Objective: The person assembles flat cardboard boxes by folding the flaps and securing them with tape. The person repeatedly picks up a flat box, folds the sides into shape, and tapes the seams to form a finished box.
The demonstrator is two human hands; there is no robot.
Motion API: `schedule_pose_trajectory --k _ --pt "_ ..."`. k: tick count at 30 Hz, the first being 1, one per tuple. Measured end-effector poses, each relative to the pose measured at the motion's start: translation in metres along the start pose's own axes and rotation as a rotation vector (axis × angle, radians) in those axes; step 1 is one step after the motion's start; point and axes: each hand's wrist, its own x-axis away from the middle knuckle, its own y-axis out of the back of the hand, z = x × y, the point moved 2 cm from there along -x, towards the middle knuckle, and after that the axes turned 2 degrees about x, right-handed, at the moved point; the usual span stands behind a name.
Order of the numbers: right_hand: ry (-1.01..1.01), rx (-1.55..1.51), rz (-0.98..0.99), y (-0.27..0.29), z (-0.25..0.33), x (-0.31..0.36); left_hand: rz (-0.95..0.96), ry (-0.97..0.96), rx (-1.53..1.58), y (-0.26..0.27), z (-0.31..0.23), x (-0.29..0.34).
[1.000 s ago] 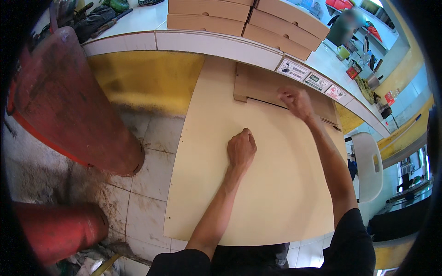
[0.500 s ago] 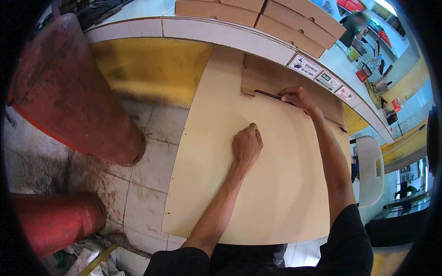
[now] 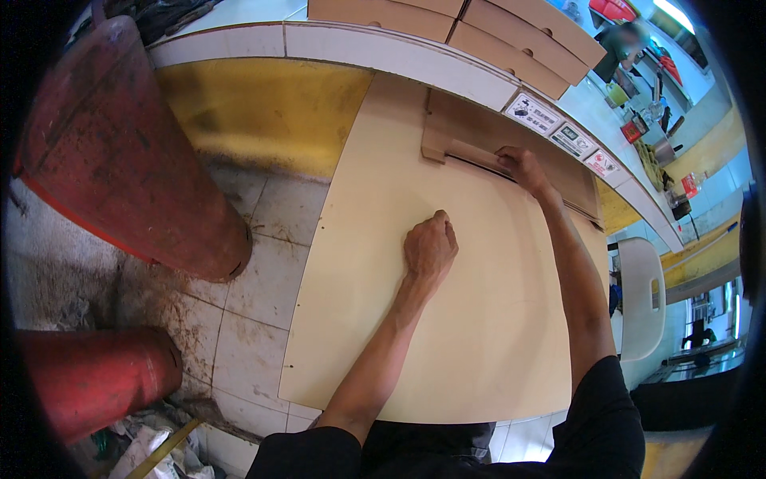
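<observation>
A large flat sheet of tan cardboard (image 3: 383, 335) lies in front of me, its far end leaning against a white counter edge. My left hand (image 3: 429, 249) is closed into a fist and presses down on the middle of the sheet. My right hand (image 3: 523, 166) reaches further out and grips the edge of a cardboard flap (image 3: 471, 128) that folds up along a slit at the sheet's far end. Nothing else is in either hand.
Two rusty red gas cylinders, one upright (image 3: 120, 160) and one lying down (image 3: 88, 379), flank the dirty tiled floor (image 3: 255, 287) at left. A white counter (image 3: 351, 44) carries stacked cardboard boxes (image 3: 479, 24). A white plastic chair (image 3: 642, 295) stands at right.
My view has tilted down and moved closer. My right hand has shifted along the flap's edge. My left fist stays pressed on the sheet.
</observation>
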Motion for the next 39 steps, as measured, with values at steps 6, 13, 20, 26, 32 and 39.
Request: schedule_pose_trajectory --k 6,13,20,26,32,39 --pt "-0.005 0.445 -0.429 0.012 0.012 0.013 -0.009 0.005 -0.020 -0.001 0.005 -0.001" --pt "0.210 0.439 -0.749 0.032 0.028 0.021 -0.030 -0.030 -0.038 0.001 0.007 -0.002" --pt "0.272 0.591 -0.308 0.037 0.047 0.009 0.004 -0.007 -0.020 0.001 0.003 0.000" --pt "0.229 0.694 -0.316 0.038 0.040 0.010 -0.020 -0.028 -0.043 -0.002 0.005 -0.001" --pt "0.245 0.546 -0.584 0.065 0.041 0.056 0.005 -0.011 -0.008 -0.003 0.001 0.001" --pt "0.090 0.481 -0.624 0.068 0.093 0.178 -0.020 0.109 0.215 -0.003 0.014 -0.009"
